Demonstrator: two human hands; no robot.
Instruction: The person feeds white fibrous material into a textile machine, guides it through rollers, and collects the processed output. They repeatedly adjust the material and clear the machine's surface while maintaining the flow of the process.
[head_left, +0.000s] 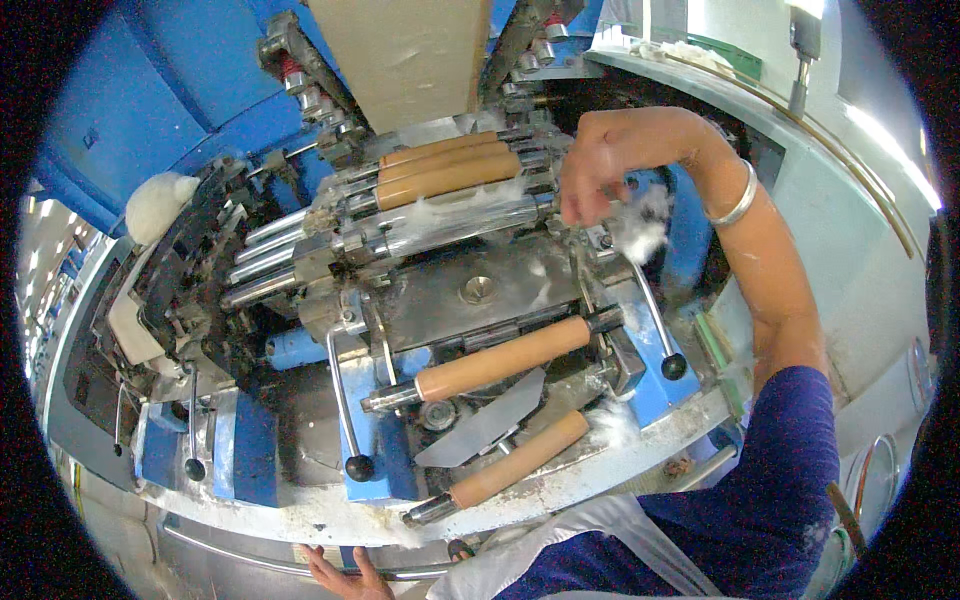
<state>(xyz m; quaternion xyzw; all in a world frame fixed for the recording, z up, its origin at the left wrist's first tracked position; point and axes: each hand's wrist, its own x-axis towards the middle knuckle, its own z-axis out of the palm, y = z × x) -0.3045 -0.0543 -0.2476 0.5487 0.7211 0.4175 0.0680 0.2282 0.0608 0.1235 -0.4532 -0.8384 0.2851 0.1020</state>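
My right hand reaches over the right end of a textile machine's roller section. Its fingers curl downward and are partly blurred; what they hold, if anything, cannot be made out. A tuft of white fibre fluff shows right beside the fingers. Close to the hand are the steel rollers, with fluff on them, and tan-covered rollers behind. My left hand is low at the machine's front edge, fingers spread, near a metal rail. It holds nothing visible.
A loose tan roller lies across the front; another lies nearer, beside a grey metal plate. Levers with black knobs stick up on blue blocks. A white fibre ball sits at left. A long rod lies at right.
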